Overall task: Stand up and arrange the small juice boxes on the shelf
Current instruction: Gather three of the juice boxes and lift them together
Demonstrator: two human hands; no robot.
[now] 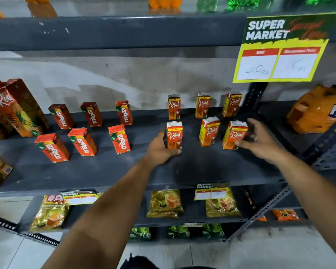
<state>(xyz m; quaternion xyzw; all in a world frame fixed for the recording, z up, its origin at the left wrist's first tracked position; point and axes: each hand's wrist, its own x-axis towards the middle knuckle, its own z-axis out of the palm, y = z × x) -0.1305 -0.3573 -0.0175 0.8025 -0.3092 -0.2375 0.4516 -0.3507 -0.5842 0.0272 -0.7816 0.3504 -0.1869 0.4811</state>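
Several small juice boxes stand upright in two rows on the dark grey shelf (pixel 105 171). Red Maaza boxes (pixel 119 139) fill the left half and orange Real boxes (pixel 209 131) the right half. My left hand (pixel 159 150) grips the front-left Real box (pixel 174 134) from its left side, thumb at its base. My right hand (pixel 260 140) holds the front-right Real box (pixel 234 135) from the right, with fingers behind it and the thumb at its lower front. Three more Real boxes (pixel 202 105) stand in the back row.
Tall Real pineapple cartons (pixel 17 107) stand at the shelf's left end. An orange Fanta bottle pack (pixel 318 109) lies at the right beyond a perforated upright (pixel 254 96). A yellow price sign (pixel 279 49) hangs from the shelf above. Tea packets (pixel 165 202) lie on the lower shelf.
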